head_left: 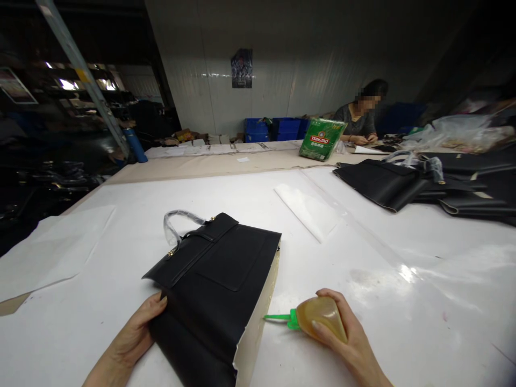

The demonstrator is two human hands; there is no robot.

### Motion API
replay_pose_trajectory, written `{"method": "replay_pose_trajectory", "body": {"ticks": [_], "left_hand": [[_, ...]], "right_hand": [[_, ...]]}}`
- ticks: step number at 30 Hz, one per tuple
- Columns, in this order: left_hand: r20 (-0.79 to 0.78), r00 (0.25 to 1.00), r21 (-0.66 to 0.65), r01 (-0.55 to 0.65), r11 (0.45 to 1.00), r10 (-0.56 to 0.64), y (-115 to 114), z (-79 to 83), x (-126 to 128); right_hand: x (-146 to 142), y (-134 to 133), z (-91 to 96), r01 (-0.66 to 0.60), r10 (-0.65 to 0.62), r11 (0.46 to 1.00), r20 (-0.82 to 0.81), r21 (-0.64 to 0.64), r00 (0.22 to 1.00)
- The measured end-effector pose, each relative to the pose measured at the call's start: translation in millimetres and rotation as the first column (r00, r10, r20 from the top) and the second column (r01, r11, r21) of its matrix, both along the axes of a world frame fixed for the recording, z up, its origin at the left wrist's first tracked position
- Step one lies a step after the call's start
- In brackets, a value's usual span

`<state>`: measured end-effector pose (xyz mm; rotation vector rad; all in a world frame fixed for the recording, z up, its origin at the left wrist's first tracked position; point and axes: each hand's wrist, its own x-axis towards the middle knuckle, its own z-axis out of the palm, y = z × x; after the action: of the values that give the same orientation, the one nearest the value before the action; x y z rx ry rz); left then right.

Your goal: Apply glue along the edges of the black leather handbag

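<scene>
A black handbag (226,269) lies tilted on the white table in front of me, its plastic-wrapped handle (172,228) at the far left end. My left hand (139,325) grips the bag's left edge, thumb on top and fingers hidden beneath. In my right hand (342,328) is a squeeze glue bottle (320,317) holding amber liquid, its fingers wrapped round it. The green nozzle (278,317) points left, with its tip at the bag's pale, unfinished right side edge (258,328). Whether the tip touches that edge I cannot tell.
Folded white paper (306,212) lies beyond the bag, and a larger white sheet (52,250) at left. More black bag pieces (382,183) are piled at right. A green Tsingtao pack (322,140) stands at the back, near a seated person (358,118). Blue bins (258,130) line the wall.
</scene>
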<state>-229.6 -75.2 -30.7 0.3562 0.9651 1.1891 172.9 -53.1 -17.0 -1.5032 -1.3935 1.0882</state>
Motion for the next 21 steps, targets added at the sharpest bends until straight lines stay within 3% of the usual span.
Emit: {"method": "replay_pose_trajectory", "body": {"ticks": [6,12,17,19,21], "left_hand": [[0.005,1.0,-0.01,-0.028,1.0,0.028,0.9,-0.5,1.2],[-0.028,0.998,-0.026,-0.049,0.998,0.048,0.8,3.1,3.4],[-0.001,0.999,-0.021,-0.032,0.999,0.032,0.8,1.7,2.0],[0.003,1.0,-0.022,-0.027,0.999,0.027,1.1,0.4,1.4],[0.008,1.0,-0.022,-0.014,1.0,0.014,1.2,-0.1,1.3]], "right_hand": [[-4.1,-2.4,-5.4,0.034,-0.034,0.999,0.029,-0.022,0.999],[-12.2,-18.2,-5.0,-0.164,0.156,0.984,-0.099,-0.073,0.983],[-11.1,-10.1,0.9,0.121,-0.119,0.992,0.042,-0.026,0.992],[-13.6,-13.8,-0.9,0.032,-0.032,0.998,0.009,-0.047,0.999],[-16.8,-20.3,-3.4,-0.158,0.149,0.984,-0.107,-0.081,0.983]]}}
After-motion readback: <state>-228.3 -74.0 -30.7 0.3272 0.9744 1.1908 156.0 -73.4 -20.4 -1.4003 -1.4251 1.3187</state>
